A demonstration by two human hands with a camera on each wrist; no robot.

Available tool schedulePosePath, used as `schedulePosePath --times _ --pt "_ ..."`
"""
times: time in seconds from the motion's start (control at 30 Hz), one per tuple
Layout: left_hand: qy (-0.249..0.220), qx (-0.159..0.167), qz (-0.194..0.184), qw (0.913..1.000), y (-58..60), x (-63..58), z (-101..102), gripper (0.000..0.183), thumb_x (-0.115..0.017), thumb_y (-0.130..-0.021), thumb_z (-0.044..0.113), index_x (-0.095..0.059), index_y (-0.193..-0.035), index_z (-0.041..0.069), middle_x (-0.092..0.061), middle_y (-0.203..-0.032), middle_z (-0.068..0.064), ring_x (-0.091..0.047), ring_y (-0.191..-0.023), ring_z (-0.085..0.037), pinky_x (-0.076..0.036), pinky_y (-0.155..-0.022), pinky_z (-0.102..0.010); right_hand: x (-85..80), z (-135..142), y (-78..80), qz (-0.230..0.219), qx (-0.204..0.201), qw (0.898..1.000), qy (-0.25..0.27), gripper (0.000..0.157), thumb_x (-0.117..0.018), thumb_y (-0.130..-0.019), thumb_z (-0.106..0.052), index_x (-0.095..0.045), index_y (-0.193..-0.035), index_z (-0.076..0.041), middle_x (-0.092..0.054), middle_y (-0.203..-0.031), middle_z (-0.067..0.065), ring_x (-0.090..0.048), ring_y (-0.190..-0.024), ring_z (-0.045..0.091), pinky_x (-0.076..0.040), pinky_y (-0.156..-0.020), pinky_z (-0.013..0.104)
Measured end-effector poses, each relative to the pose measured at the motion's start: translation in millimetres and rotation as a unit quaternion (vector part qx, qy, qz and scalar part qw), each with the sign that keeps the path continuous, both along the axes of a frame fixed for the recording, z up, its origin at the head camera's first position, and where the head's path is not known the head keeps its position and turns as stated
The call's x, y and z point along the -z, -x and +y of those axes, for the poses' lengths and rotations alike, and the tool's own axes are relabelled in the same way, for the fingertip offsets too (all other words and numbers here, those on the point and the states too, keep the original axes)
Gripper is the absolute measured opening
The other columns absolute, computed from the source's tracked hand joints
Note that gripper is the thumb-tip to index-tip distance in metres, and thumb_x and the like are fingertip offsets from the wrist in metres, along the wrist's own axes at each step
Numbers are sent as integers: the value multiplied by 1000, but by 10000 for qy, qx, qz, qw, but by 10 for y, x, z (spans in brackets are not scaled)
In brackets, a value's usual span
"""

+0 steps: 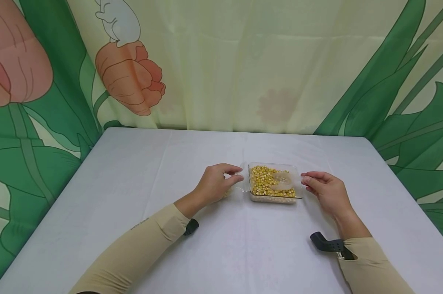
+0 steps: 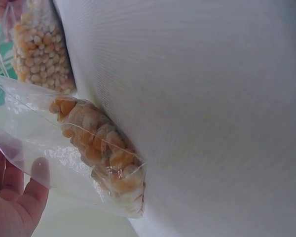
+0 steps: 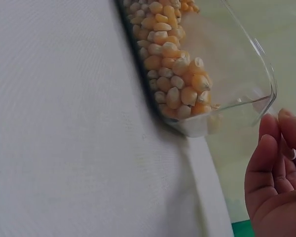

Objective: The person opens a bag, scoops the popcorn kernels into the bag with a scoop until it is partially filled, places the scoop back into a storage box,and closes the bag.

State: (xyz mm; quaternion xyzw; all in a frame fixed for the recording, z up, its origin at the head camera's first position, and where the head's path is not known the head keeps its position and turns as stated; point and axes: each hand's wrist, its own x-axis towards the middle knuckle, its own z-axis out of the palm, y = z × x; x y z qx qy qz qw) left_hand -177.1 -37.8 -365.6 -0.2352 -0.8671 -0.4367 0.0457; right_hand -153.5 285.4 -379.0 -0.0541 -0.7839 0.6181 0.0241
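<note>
A clear rectangular container (image 1: pixel 274 199) holds yellow corn kernels (image 1: pixel 262 179), with a pale oval patch among them. Left of it lies a clear plastic bag (image 2: pixel 39 133) with kernels inside (image 2: pixel 101 143); my left hand partly hides it in the head view. My left hand (image 1: pixel 215 181) is at this bag, thumb and fingers apart, their tips seen through the film. Close to the container's right rim is my right hand (image 1: pixel 329 192), its thumb and forefinger tips together. A small white spot shows between its fingers (image 3: pixel 264 163); what it is remains unclear.
A white cloth (image 1: pixel 206 253) covers the table. Behind the table's far edge hangs a curtain (image 1: pixel 214 81) printed with flowers and leaves. Each wrist carries a black camera band (image 1: pixel 328 243).
</note>
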Motion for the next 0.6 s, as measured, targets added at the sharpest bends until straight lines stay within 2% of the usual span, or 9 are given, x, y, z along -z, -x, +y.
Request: schedulePosePath --times 0.07,0.2,0.3,0.43,0.5,0.6 --pt "23 -2 0 10000 -1 1 5 26 -75 -92 19 -75 -113 3 -74 -108 -6 -67 -95 -19 -53 -88 -35 9 -6 -2 -6 -1 9999 157 25 -67 -98 -12 -65 -117 4 -69 -96 -17 -65 -89 1 -53 -76 16" --pt "43 -8 -41 10000 -5 -9 12 26 -75 -92 19 -75 -113 3 -74 -107 -6 -67 -94 -19 -53 -88 -36 24 -10 -4 -13 -35 9990 439 13 -67 -98 -11 -71 -109 -8 -70 -96 -17 -63 -89 2 -53 -76 15" --pt "49 -13 -62 10000 -10 -8 10 26 -75 -92 19 -75 -113 3 -74 -107 -7 -67 -95 -19 -54 -88 -36 44 -19 -3 -17 -114 9960 890 10 -68 -97 -7 -72 -103 -14 -71 -96 -14 -63 -88 4 -53 -75 16" --pt "58 -39 -64 10000 -8 -6 10 25 -75 -92 19 -76 -113 5 -74 -107 -6 -67 -95 -18 -54 -87 -35 62 -58 -1 -98 -284 9884 1491 15 -67 -96 -2 -73 -99 -15 -72 -97 -10 -64 -87 5 -54 -75 18" --pt "60 -48 -67 9999 -8 -8 10 24 -75 -92 19 -76 -112 5 -74 -107 -5 -67 -94 -18 -54 -87 -35 64 -75 0 -154 -305 9867 1586 15 -67 -96 -2 -74 -99 -15 -72 -98 -8 -64 -87 5 -54 -75 18" --pt "56 -47 -69 9999 -13 -12 10 24 -75 -92 19 -76 -112 6 -74 -106 -5 -66 -93 -17 -54 -87 -34 52 -84 -6 -220 -250 9892 1428 12 -68 -96 -4 -73 -103 -12 -71 -99 -8 -64 -88 5 -54 -77 18"
